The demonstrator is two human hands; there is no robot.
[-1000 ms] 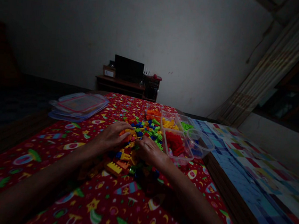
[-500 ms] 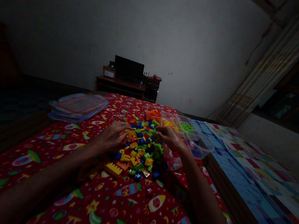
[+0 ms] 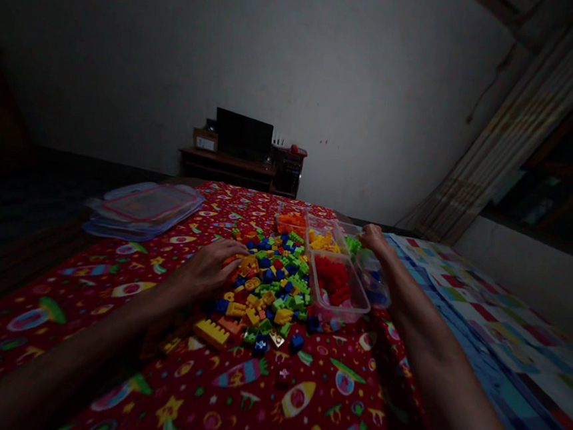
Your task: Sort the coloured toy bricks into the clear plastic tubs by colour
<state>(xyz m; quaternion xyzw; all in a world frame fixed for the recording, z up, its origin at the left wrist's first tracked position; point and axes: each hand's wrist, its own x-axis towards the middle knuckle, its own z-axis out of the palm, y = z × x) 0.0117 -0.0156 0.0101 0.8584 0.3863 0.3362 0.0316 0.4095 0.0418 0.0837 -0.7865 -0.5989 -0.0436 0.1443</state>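
A heap of small plastic bricks [image 3: 267, 287] in yellow, blue, green, orange and red lies on a red patterned cloth [image 3: 231, 384]. My left hand [image 3: 209, 268] rests on the heap's left edge, fingers curled over some yellow and orange pieces. My right hand [image 3: 373, 238] is stretched far out over the clear tub of green bricks [image 3: 354, 244], fingers closed; what it holds is hidden. Beside it stand clear tubs of red bricks [image 3: 337, 281], yellow bricks [image 3: 322, 240], orange bricks [image 3: 290, 220] and blue bricks [image 3: 376, 288].
A stack of clear lids [image 3: 141, 206] lies at the far left of the cloth. A low shelf with a dark screen [image 3: 243, 134] stands against the back wall. A blue checked mat [image 3: 506, 341] lies to the right. The room is dim.
My right hand left the brick heap and travelled right and away, past the red tub to the green tub. My left hand stayed on the heap's left side.
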